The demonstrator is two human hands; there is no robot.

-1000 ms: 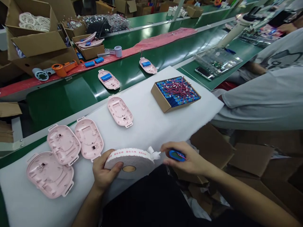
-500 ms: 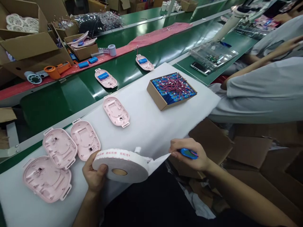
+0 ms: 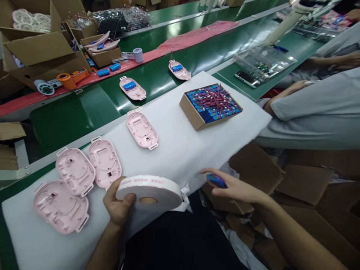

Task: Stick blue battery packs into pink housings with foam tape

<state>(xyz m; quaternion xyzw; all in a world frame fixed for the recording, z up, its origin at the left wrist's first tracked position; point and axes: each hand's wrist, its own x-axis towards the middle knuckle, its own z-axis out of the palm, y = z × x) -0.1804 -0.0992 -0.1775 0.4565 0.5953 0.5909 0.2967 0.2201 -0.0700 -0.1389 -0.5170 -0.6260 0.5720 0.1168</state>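
My left hand grips a big flat roll of white double-sided tape with red print on its liner, thumb on the side face. A crumpled loose tape end hangs off the roll's right side. To the right of it, my right hand keeps a blue battery in the palm; forefinger and thumb are apart, and the hand is slightly blurred. Pink plastic shell halves lie on the white foam sheet: a single shell in the middle, and a cluster with this front shell by my left hand.
A carton of blue batteries with red wires stands on the sheet. Beyond, two shells with batteries lie on the green conveyor. Tape dispensers and boxes are at the back left. A seated person is at right, above cardboard boxes.
My right hand has let go of the tape end, and its fingers have spread with the battery still in the palm. The tape end has dropped against the roll. The view has shifted slightly.
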